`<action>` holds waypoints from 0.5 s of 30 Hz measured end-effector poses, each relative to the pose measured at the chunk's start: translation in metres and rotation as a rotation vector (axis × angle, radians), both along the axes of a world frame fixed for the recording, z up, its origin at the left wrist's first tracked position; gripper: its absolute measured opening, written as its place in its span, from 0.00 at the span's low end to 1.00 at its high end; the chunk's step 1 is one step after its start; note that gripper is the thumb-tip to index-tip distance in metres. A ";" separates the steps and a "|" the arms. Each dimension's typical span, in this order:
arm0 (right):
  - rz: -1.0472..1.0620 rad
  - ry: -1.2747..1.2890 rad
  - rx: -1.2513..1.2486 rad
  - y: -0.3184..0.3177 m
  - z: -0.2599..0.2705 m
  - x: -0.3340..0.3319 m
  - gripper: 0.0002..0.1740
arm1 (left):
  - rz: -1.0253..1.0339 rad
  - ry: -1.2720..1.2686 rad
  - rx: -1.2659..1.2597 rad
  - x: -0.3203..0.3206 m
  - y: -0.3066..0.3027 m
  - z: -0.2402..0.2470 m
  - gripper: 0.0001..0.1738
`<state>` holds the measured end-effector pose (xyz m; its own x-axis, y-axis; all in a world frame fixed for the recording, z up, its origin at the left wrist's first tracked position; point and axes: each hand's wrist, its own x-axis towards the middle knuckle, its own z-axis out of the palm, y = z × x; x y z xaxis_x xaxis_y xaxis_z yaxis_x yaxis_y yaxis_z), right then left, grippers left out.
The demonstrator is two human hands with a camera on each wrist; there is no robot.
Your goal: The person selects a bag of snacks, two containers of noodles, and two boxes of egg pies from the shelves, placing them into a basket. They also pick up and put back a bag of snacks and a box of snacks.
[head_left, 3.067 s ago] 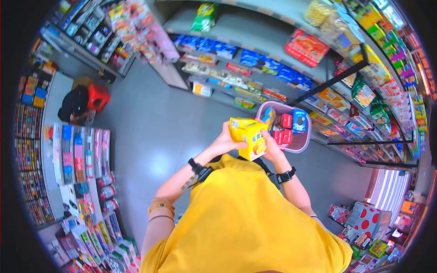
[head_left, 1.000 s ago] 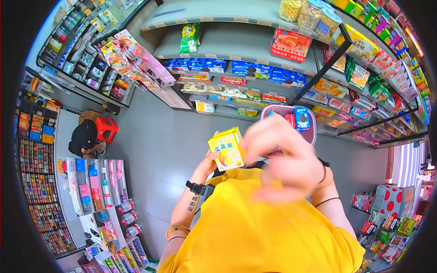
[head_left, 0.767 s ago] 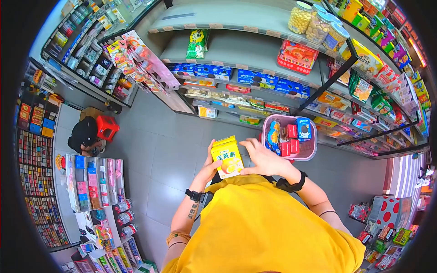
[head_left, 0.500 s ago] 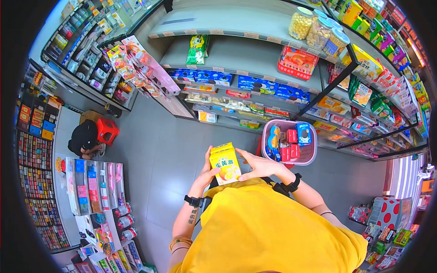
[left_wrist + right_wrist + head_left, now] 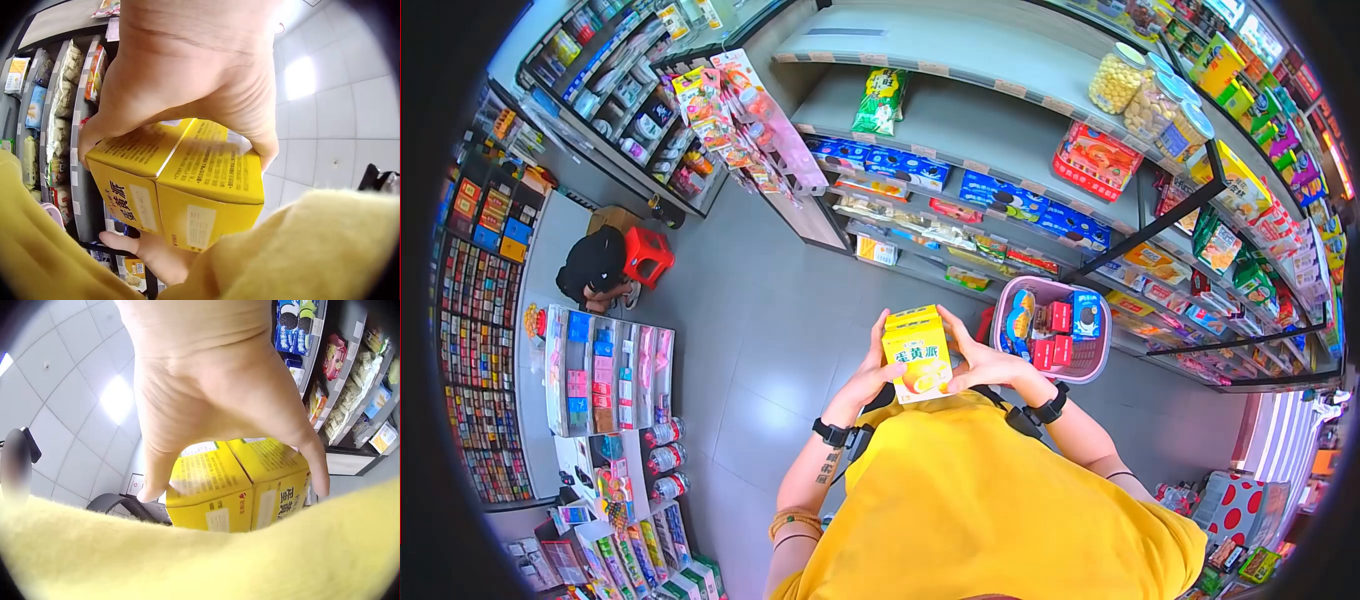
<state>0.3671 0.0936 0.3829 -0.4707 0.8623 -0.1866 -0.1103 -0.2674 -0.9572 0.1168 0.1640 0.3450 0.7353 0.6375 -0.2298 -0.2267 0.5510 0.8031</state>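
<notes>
Two yellow egg yolk pie boxes (image 5: 918, 365) are held together in front of the chest, one behind the other, a picture side facing up. My left hand (image 5: 868, 380) grips their left side, thumb over the near face. On the opposite side my right hand (image 5: 985, 366) holds them with its thumb at the lower edge. The left wrist view shows the printed side panels of the boxes (image 5: 209, 165) between thumb and fingers, with a seam between them. In the right wrist view, the right hand's thumb and fingers span the boxes (image 5: 212, 478).
A pink basket (image 5: 998, 340) with blue and red packages stands right of the hands, by the snack shelves (image 5: 960, 95). A red stool (image 5: 647, 254) and a crouching person (image 5: 592, 265) are at left. A display rack (image 5: 610, 375) stands below them.
A second ago the right hand was raised, blurred, away from the boxes while the left held them. It has since come back to their right side and now grips them. The head view has shifted.
</notes>
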 end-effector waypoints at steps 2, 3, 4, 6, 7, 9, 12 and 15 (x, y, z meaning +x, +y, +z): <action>-0.038 0.007 0.007 0.002 -0.010 0.002 0.79 | 0.009 -0.038 -0.054 0.005 0.000 0.002 0.67; -0.058 0.011 0.012 0.002 -0.010 0.002 0.79 | 0.003 -0.023 -0.039 0.008 0.001 0.003 0.67; -0.105 0.094 -0.055 0.001 -0.008 0.003 0.79 | -0.003 -0.007 -0.023 0.012 0.002 0.003 0.66; -0.132 0.166 -0.075 -0.001 -0.007 0.006 0.79 | -0.033 0.036 0.066 0.019 0.003 0.003 0.66; -0.147 0.202 -0.086 -0.002 -0.008 0.007 0.79 | -0.042 0.072 0.086 0.022 0.002 0.004 0.66; -0.201 0.252 -0.150 -0.005 -0.009 0.009 0.77 | -0.064 0.143 0.126 0.029 0.000 0.007 0.66; -0.262 0.333 -0.187 -0.009 -0.002 0.012 0.73 | -0.051 0.151 0.195 0.043 -0.003 0.008 0.68; -0.294 0.394 -0.150 -0.016 -0.003 0.017 0.72 | -0.115 0.191 0.291 0.048 -0.001 0.021 0.76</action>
